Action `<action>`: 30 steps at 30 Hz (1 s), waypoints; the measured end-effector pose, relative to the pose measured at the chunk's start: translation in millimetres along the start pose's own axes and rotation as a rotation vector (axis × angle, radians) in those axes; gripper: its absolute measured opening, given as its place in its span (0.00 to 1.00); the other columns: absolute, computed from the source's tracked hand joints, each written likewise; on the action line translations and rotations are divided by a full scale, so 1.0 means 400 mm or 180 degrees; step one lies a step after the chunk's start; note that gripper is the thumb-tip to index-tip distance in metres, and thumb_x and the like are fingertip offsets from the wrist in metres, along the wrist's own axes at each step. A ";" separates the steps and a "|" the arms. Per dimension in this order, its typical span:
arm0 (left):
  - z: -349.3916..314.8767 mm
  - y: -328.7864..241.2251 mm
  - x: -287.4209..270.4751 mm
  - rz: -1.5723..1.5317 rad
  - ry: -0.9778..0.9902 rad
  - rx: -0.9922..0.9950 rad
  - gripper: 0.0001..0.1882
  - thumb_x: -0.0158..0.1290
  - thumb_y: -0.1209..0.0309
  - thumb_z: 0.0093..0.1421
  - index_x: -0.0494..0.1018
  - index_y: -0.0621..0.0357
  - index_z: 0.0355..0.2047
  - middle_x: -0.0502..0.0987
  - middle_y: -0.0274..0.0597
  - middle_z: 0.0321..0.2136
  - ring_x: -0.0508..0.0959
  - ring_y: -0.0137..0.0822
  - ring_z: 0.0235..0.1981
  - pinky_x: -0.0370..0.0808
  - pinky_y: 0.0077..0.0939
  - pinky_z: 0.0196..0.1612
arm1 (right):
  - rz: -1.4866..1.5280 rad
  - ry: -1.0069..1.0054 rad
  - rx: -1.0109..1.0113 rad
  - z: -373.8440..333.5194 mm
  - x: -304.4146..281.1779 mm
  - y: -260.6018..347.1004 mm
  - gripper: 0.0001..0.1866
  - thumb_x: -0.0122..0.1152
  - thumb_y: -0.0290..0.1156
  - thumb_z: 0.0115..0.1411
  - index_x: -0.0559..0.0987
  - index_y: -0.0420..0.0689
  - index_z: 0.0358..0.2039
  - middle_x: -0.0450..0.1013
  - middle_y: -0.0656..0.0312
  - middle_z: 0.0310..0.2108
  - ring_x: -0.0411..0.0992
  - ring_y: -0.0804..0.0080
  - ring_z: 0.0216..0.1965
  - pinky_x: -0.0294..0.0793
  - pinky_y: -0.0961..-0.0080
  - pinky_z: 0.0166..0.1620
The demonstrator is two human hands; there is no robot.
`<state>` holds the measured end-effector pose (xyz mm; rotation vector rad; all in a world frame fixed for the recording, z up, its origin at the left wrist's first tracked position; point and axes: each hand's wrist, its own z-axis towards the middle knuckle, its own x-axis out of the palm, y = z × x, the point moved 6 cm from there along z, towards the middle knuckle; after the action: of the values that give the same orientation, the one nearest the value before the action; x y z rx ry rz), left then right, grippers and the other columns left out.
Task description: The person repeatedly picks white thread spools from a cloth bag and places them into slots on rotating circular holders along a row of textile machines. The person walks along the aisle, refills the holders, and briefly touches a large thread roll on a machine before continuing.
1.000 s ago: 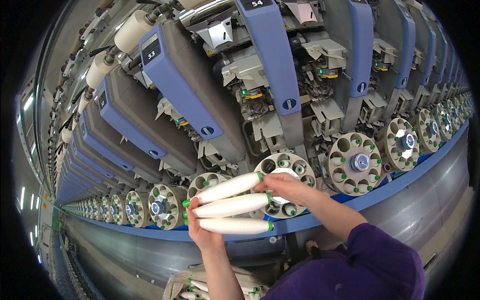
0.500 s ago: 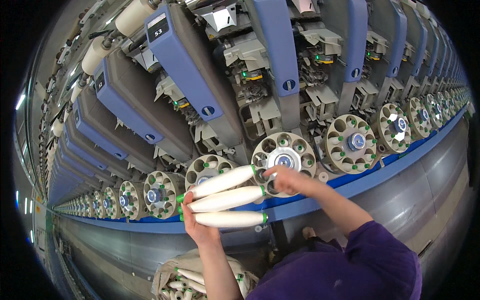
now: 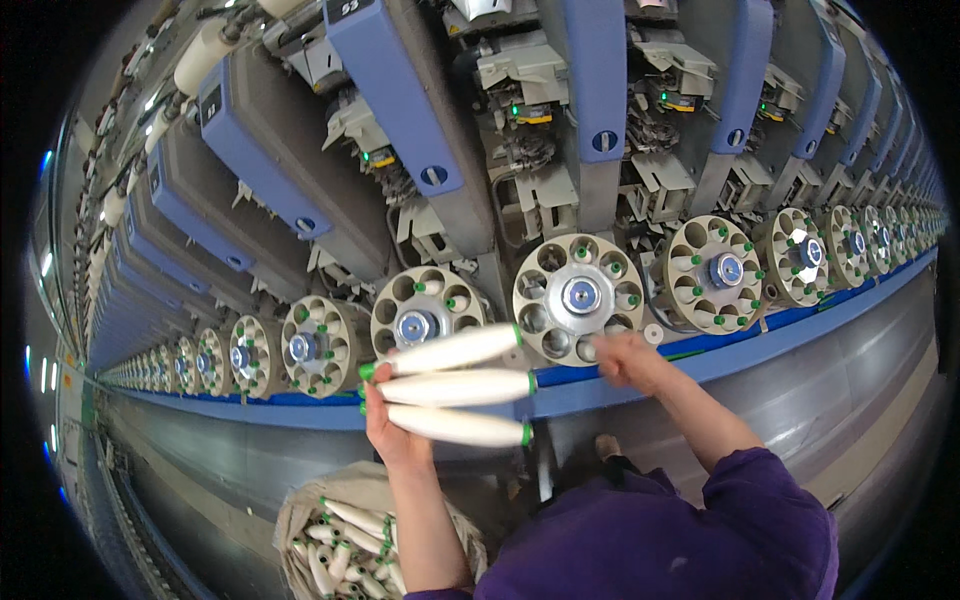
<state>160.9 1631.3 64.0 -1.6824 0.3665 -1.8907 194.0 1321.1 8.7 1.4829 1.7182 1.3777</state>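
Three white yarn bobbins (image 3: 460, 388) with green tips lie fanned out in my left hand (image 3: 395, 432), whose fingers are closed round their left ends. Their far tips reach to just before a round magazine (image 3: 580, 322) with a metal disc and a blue hub. Green-tipped bobbins sit in some of this magazine's pockets; other pockets look dark. My right hand (image 3: 628, 362) is by the magazine's lower right edge, its fingers bent and smeared by motion. Whether it holds anything cannot be made out.
More round magazines (image 3: 418, 345) line a blue rail (image 3: 690, 362) to both sides. Blue and grey machine heads (image 3: 395, 95) rise behind them. Below my left forearm stands a cloth sack (image 3: 292, 515) full of green-tipped bobbins (image 3: 342, 560).
My right hand has moved right and nearer, from the magazine's lower face to its lower right edge. The three bobbins remain in my left hand. The view has shifted, showing more of the sack.
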 end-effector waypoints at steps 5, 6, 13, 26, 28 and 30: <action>-0.004 0.002 0.047 0.0568 -0.0004 0.0621 0.23 0.36 0.54 0.68 0.70 0.58 0.49 0.62 0.47 0.59 0.61 0.47 0.61 0.58 0.50 0.63 | -0.0043 0.0877 -0.0109 0.022 0.119 -0.074 0.17 0.59 0.46 0.60 0.78 0.46 0.40 0.70 0.70 0.26 0.64 0.85 0.24 0.63 0.87 0.24; -0.003 0.005 0.058 0.0711 0.0028 0.0722 0.23 0.36 0.54 0.68 0.70 0.57 0.49 0.61 0.47 0.59 0.60 0.47 0.61 0.58 0.50 0.63 | 0.0324 0.1126 0.0107 0.037 0.171 -0.108 0.18 0.59 0.45 0.59 0.78 0.46 0.44 0.71 0.70 0.28 0.65 0.86 0.26 0.64 0.87 0.25; -0.008 0.043 0.037 0.1173 -0.0403 0.0806 0.23 0.36 0.52 0.68 0.69 0.57 0.49 0.60 0.46 0.59 0.60 0.48 0.61 0.59 0.50 0.63 | -0.1244 0.0322 -0.1679 0.062 0.113 -0.119 0.12 0.55 0.40 0.63 0.75 0.45 0.38 0.71 0.65 0.27 0.69 0.77 0.28 0.69 0.82 0.28; 0.015 0.154 0.032 0.0244 -0.0395 0.0440 0.23 0.35 0.56 0.68 0.69 0.60 0.51 0.63 0.48 0.58 0.63 0.47 0.60 0.60 0.49 0.62 | 0.2033 -0.1125 -0.1532 0.168 -0.377 0.115 0.13 0.50 0.42 0.64 0.72 0.45 0.33 0.76 0.62 0.38 0.75 0.78 0.24 0.71 0.82 0.21; 0.029 0.177 0.032 0.0117 -0.0484 0.0411 0.23 0.35 0.56 0.68 0.69 0.60 0.50 0.64 0.48 0.58 0.63 0.47 0.59 0.60 0.49 0.62 | 0.0999 -0.0074 0.0093 0.187 -0.163 0.033 0.19 0.54 0.43 0.61 0.71 0.42 0.46 0.71 0.63 0.28 0.69 0.79 0.23 0.68 0.83 0.23; 0.038 0.179 0.028 0.0031 -0.0564 0.0422 0.23 0.36 0.55 0.68 0.70 0.60 0.49 0.64 0.48 0.57 0.63 0.47 0.59 0.60 0.49 0.62 | -0.0050 0.2269 0.0255 0.132 0.010 0.002 0.14 0.56 0.41 0.61 0.74 0.45 0.40 0.71 0.66 0.24 0.64 0.81 0.18 0.63 0.83 0.19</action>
<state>192.1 1570.3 36.0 -1.7385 0.1745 -1.7037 238.0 1344.3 -9.6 1.0647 2.2019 2.0063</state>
